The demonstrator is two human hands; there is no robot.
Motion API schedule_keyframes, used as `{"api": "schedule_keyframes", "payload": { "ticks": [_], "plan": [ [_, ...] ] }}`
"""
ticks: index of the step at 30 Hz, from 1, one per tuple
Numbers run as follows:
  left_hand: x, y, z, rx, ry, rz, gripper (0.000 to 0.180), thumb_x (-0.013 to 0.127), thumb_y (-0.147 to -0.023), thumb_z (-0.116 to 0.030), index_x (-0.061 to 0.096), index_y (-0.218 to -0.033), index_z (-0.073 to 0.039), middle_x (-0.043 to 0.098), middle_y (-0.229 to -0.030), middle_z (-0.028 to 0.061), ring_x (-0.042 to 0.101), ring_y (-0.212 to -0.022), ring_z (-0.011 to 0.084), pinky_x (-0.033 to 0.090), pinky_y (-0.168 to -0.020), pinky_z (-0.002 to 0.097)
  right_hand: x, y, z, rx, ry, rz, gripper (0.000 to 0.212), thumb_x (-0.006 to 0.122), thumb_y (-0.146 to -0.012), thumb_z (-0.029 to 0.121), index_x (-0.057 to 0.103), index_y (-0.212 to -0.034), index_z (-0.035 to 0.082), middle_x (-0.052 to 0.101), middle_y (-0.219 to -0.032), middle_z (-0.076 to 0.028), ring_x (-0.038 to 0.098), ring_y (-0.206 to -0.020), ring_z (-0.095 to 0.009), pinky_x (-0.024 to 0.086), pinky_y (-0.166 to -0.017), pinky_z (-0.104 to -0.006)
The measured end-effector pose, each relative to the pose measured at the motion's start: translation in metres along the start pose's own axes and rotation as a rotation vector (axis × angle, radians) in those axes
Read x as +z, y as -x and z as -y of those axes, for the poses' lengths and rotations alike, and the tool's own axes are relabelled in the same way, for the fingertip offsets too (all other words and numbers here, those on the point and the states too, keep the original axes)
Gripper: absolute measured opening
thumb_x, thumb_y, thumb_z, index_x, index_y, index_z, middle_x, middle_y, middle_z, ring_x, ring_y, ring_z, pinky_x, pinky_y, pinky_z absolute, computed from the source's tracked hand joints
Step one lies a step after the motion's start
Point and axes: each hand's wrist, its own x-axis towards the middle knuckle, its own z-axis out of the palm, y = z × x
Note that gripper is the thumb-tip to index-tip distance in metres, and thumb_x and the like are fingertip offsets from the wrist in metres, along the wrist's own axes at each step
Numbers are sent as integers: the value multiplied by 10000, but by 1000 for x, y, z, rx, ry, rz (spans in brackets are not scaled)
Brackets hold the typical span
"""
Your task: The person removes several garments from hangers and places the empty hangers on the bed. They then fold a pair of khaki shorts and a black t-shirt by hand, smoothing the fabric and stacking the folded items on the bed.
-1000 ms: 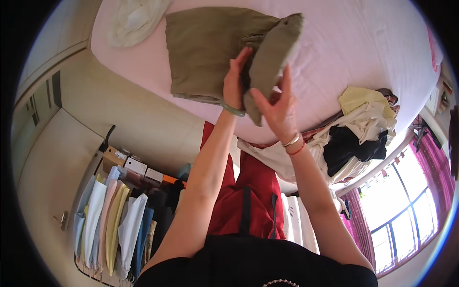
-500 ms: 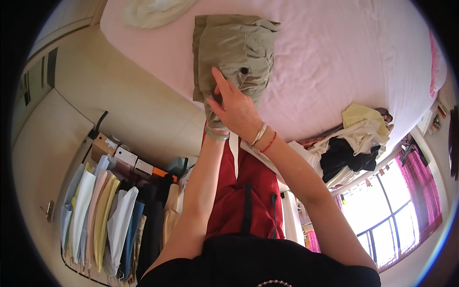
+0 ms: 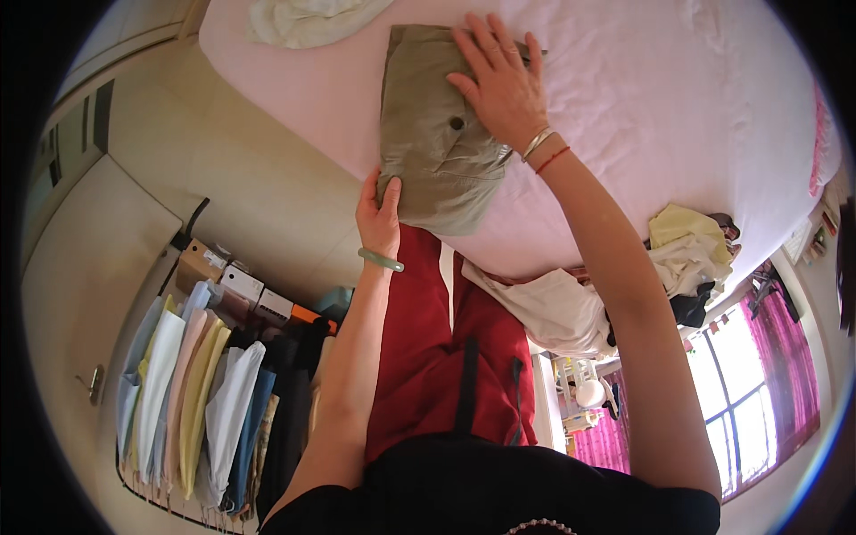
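Note:
A folded olive-khaki garment (image 3: 423, 152) with a black button lies on the pink-sheeted bed (image 3: 615, 116) in front of me. My left hand (image 3: 379, 217) holds its near left edge, the thumb on top and the other fingers along the side, partly hidden. On the far right part of the cloth rests my right hand (image 3: 506, 85), flat with its fingers spread. What kind of garment it is does not show clearly.
A cream cloth (image 3: 308, 20) lies at the far left of the bed. Crumpled clothes (image 3: 682, 245) are heaped at the right edge. To my left hang several garments (image 3: 196, 383) on a rack, with boxes (image 3: 241, 283) behind. A window (image 3: 736, 401) is at the right.
My right hand has moved from the garment's near part to its far right, fingers now spread. My left hand has shifted to the near left edge, and the near part lies flatter and wider.

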Motion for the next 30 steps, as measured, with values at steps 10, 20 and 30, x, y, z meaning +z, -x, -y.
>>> {"api": "schedule_keyframes", "payload": {
  "ticks": [10, 20, 30],
  "plan": [
    [-4, -7, -12, 129, -280, -49, 359, 601, -961, -140, 554, -1292, -11, 579, -1246, 79, 546, -1128, 157, 429, -961, 300, 4, 7, -11, 90, -180, -37, 579, 490, -955, 479, 415, -1438, 170, 342, -1528, -34, 253, -1436, -243, 139, -1140, -526],
    [99, -107, -102, 1231, -1318, 449, 464, 469, -983, -405, 459, -1431, -284, 328, -1544, 33, 282, -1422, 298, 214, -1138, 512, -26, 103, 63, 330, -304, 68, 716, 602, -892, 387, 333, -1472, 65, 278, -1559, -112, 226, -1453, -280, 143, -1170, -491],
    [109, -138, -85, 1243, -1456, 553, 495, 512, -960, -410, 425, -1441, -326, 290, -1563, 8, 253, -1440, 257, 143, -1155, 525, 17, 114, 59, 302, -292, 33, 613, 639, -870, 332, 443, -1410, 116, 367, -1508, -67, 338, -1386, -245, 248, -1121, -458]
  ]
}}
